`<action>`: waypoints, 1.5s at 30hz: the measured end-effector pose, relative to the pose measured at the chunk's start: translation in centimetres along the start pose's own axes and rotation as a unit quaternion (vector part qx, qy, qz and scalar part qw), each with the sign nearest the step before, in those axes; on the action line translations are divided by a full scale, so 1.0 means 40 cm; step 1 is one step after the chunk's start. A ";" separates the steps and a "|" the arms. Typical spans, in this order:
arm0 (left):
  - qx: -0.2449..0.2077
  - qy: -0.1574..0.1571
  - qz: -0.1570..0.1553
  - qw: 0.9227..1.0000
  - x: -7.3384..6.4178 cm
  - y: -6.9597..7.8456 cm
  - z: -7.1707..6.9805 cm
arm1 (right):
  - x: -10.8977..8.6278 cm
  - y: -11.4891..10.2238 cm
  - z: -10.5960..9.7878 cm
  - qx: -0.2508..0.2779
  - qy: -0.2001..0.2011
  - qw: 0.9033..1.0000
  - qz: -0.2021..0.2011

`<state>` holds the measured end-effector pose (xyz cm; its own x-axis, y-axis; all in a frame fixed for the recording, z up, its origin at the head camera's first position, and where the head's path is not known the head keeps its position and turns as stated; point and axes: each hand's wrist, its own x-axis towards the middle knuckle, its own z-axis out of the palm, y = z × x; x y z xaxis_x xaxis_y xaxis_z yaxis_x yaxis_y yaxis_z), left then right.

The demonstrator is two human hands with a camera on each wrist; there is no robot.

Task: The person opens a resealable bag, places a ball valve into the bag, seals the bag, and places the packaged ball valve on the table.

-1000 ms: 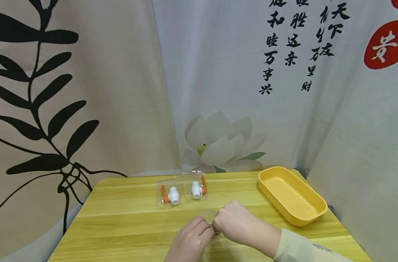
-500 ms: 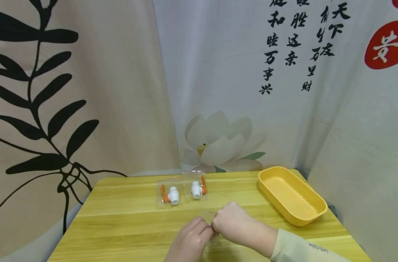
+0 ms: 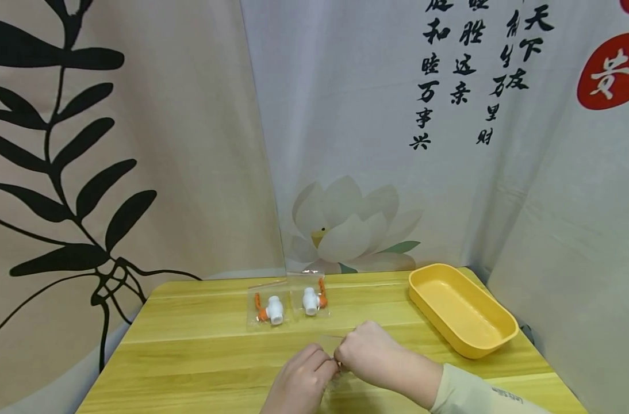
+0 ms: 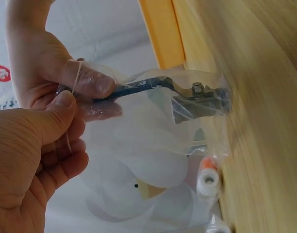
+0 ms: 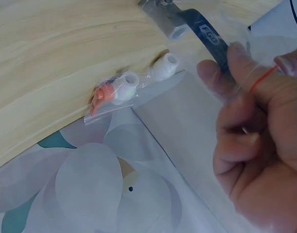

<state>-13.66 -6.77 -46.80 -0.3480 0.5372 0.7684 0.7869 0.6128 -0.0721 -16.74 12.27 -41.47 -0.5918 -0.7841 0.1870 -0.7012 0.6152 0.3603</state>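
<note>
A metal ball valve (image 4: 197, 107) with a dark blue lever handle (image 4: 139, 87) lies inside a clear plastic zip bag (image 4: 202, 77). My right hand (image 3: 374, 353) has its thumb and a finger inside the bag's mouth, pinching the end of the lever, as the left wrist view shows. With thumb and fingers, my left hand (image 3: 300, 376) pinches the edge of the bag's mouth beside it. In the right wrist view, the bag's red zip line (image 5: 262, 80) runs across the right hand's fingers. The head view mostly hides the valve behind the hands.
Two clear bags, each with a white plastic valve with an orange handle, lie at the table's back: the left valve (image 3: 275, 310) and the right valve (image 3: 310, 301). A yellow tray (image 3: 461, 344) stands at the right. A printed curtain (image 3: 216, 144) hangs behind the wooden table (image 3: 190, 368).
The right hand has shifted down very slightly. The left hand stays in place, and both keep their hold at the bag's mouth.
</note>
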 end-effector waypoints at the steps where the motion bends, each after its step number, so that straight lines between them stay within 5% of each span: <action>1: 0.001 0.002 -0.001 1.000 0.000 0.000 0.000 | -0.001 0.001 -0.001 0.016 -0.003 1.000 0.001; 6: 0.004 0.012 -0.009 1.000 0.001 0.001 0.000 | -0.013 0.011 -0.019 0.134 -0.011 0.991 0.011; 16: 0.017 0.041 -0.038 0.998 0.005 0.003 0.003 | -0.059 0.014 -0.072 0.298 0.009 0.954 0.034; 26: 0.060 0.031 -0.094 0.993 0.012 0.015 0.000 | -0.074 -0.029 -0.027 0.154 0.117 0.977 0.089; 31: 0.069 0.040 -0.099 0.992 0.015 0.020 0.004 | -0.068 -0.035 -0.005 0.124 0.146 0.974 0.123; 36: 0.077 0.014 -0.093 0.993 0.016 0.021 0.001 | -0.066 -0.031 0.011 0.105 0.169 0.968 0.155; 45: 0.079 -0.027 -0.088 0.993 0.010 0.002 -0.017 | -0.066 0.008 0.044 0.126 0.200 0.962 0.136</action>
<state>-13.40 -6.90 -46.06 -0.5036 0.4409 0.7430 0.6228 0.7813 -0.0414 -16.11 14.69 -43.46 -0.6017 -0.5290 0.5984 -0.6463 0.7627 0.0244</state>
